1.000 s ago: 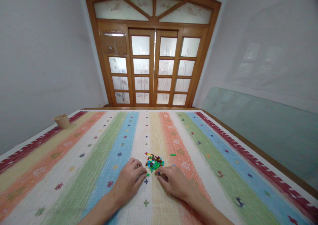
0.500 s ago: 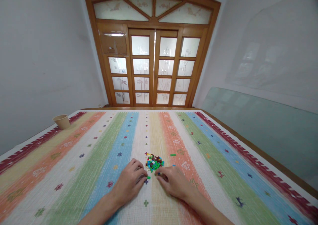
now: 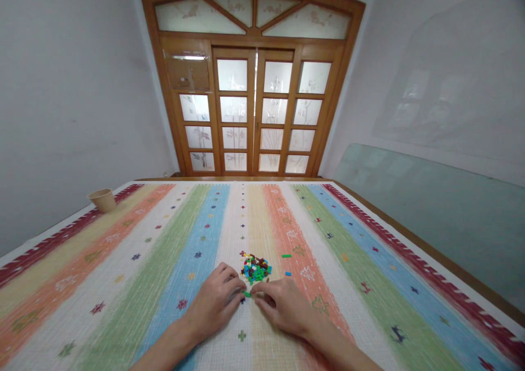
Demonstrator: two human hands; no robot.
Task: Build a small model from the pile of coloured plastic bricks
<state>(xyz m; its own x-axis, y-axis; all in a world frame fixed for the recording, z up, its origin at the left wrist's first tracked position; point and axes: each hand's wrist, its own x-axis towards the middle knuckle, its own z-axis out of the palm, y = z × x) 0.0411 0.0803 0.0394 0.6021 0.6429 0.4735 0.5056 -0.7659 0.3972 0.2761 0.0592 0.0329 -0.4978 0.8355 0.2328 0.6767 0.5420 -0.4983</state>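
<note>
A small heap of tiny coloured bricks [image 3: 256,269] lies on the striped cloth [image 3: 164,261] just beyond my hands. My left hand [image 3: 216,304] rests palm down, fingers curled, its fingertips pinching a small green brick [image 3: 246,293]. My right hand [image 3: 282,306] is also curled, and its fingertips meet the left hand's at that same green brick. Two stray bricks lie to the right of the heap: a green one [image 3: 286,255] and a blue one [image 3: 287,274].
A beige paper cup [image 3: 102,200] stands at the far left edge of the table. A wooden glazed door [image 3: 254,109] closes the far wall. A sheet of glass [image 3: 430,207] leans along the right wall beside the table.
My right hand has slid left towards the left hand, and the fingertips of both now meet at the green brick. The heap has not moved.
</note>
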